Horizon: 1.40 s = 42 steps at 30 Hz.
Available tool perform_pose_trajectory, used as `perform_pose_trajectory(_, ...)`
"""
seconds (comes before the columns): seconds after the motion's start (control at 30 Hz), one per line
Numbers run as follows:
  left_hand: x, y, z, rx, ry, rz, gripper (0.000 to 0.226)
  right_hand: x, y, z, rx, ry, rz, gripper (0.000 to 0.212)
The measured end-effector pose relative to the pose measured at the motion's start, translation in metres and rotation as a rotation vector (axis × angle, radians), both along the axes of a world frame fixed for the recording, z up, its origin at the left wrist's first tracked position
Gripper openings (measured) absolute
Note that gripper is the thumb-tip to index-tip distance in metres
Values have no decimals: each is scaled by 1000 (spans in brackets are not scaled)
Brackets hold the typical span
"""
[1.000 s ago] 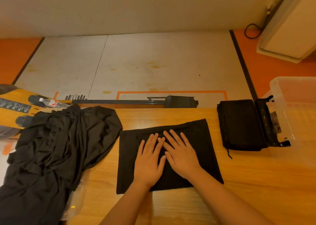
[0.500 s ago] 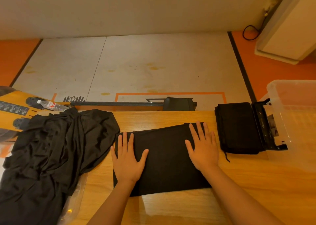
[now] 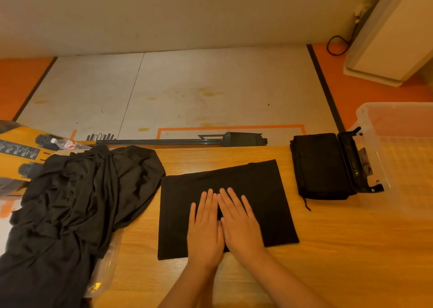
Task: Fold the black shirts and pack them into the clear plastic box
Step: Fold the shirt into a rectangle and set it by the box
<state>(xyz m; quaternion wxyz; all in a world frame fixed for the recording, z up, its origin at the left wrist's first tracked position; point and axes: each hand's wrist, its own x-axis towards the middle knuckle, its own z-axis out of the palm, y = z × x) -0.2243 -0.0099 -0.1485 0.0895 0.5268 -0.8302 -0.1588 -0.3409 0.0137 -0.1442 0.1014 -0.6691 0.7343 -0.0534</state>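
Note:
A folded black shirt [image 3: 257,190] lies flat as a rectangle in the middle of the wooden table [image 3: 351,249]. My left hand [image 3: 205,228] and my right hand [image 3: 241,223] rest side by side on its centre, palms down, fingers straight and touching the cloth, holding nothing. A pile of unfolded black shirts [image 3: 70,209] is heaped at the left. Another folded black shirt [image 3: 321,167] sits at the right, beside the clear plastic box [image 3: 403,158], which stands open at the table's right edge.
A black lid or latch piece [image 3: 353,162] lies between the folded shirt and the box. A black bar [image 3: 187,141] runs along the table's far edge. Clear plastic wrapping [image 3: 105,268] pokes out under the pile. A plastic bottle [image 3: 68,143] lies at the far left.
Half a second ago my hands were spread apart at the shirt's left and right edges. They have slid back together to the centre of the shirt.

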Motion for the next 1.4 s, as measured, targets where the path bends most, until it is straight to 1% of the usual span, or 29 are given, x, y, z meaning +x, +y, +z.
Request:
perform_pose_trajectory(0.07, 6, 5, -10, 21, -68, -19, 57, -1, 10, -12, 41, 41, 44, 55)
perform_pose_trajectory(0.13, 20, 2, -15, 5, -116, -38, 58, -13, 15, -18, 31, 81, 54, 54)
perform_pose_trajectory(0.27, 57, -5, -15, -17, -176, 50, 59, -42, 26, -18, 41, 96, -109, 55)
perform_pose_trajectory(0.33, 74, -7, -16, -7, -192, 58, 59, -59, 34, -20, 60, 103, -165, 55)
perform_pose_trajectory(0.5, 95, -9, -15, 17, -119, 79, 60, -92, 55, -23, 92, 99, -314, 60)
perform_pose_trajectory(0.6, 98, -8, -17, -8, -129, 81, 61, -102, 63, -22, 108, 99, -340, 61)
perform_pose_trajectory(0.7, 106, -6, -14, -43, -153, 186, 64, -108, 71, -18, 108, 110, -345, 63)
perform_pose_trajectory(0.77, 108, -1, -9, -48, -115, 277, 66, -106, 73, -11, 75, 100, -359, 61)
perform_pose_trajectory(0.8, 105, 1, -5, -52, -82, 289, 66, -100, 71, -7, 45, 92, -353, 60)
perform_pose_trajectory(0.87, 89, 2, 3, -55, -12, 238, 65, -80, 61, 5, -19, 90, -294, 59)
perform_pose_trajectory(1.0, 39, -7, 15, -59, 72, 78, 60, -33, 27, 17, -63, 77, -79, 56)
perform_pose_trajectory(1.13, 9, -20, 11, -58, 26, -124, 57, -15, -5, 14, -5, 81, 43, 54)
perform_pose_trajectory(1.4, -11, -72, -9, -42, -88, -114, 59, -25, -63, -4, 74, 86, 13, 55)
